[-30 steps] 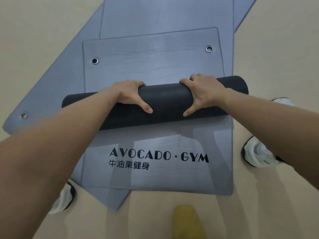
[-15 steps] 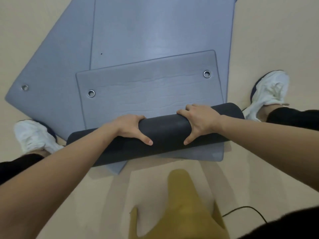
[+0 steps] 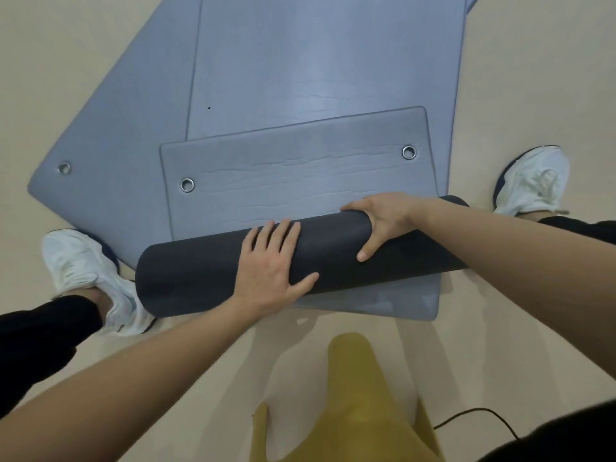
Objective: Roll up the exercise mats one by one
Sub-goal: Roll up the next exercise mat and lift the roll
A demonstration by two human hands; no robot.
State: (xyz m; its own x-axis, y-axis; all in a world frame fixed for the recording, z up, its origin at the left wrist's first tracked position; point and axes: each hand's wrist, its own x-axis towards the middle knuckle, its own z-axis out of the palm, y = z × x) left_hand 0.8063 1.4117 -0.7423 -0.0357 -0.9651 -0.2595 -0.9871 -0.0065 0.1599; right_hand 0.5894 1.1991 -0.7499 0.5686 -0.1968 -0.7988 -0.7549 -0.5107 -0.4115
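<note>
The top exercise mat is grey with two metal eyelets at its far end, and its near part is wound into a thick dark roll lying across the floor. My left hand lies flat on top of the roll with fingers spread and straight. My right hand grips the roll further right, fingers over the far side and thumb on the near side. A short flap of the mat sticks out under the roll towards me. Two more blue-grey mats lie flat underneath.
My white shoes stand on the beige floor either side of the roll, the left shoe and the right shoe. A yellow garment hangs below my view, with a black cable beside it.
The roll has come nearer to me and taken up more mat, the printed logo now hidden. My left hand has let go its grip and now lies flat on the roll.
</note>
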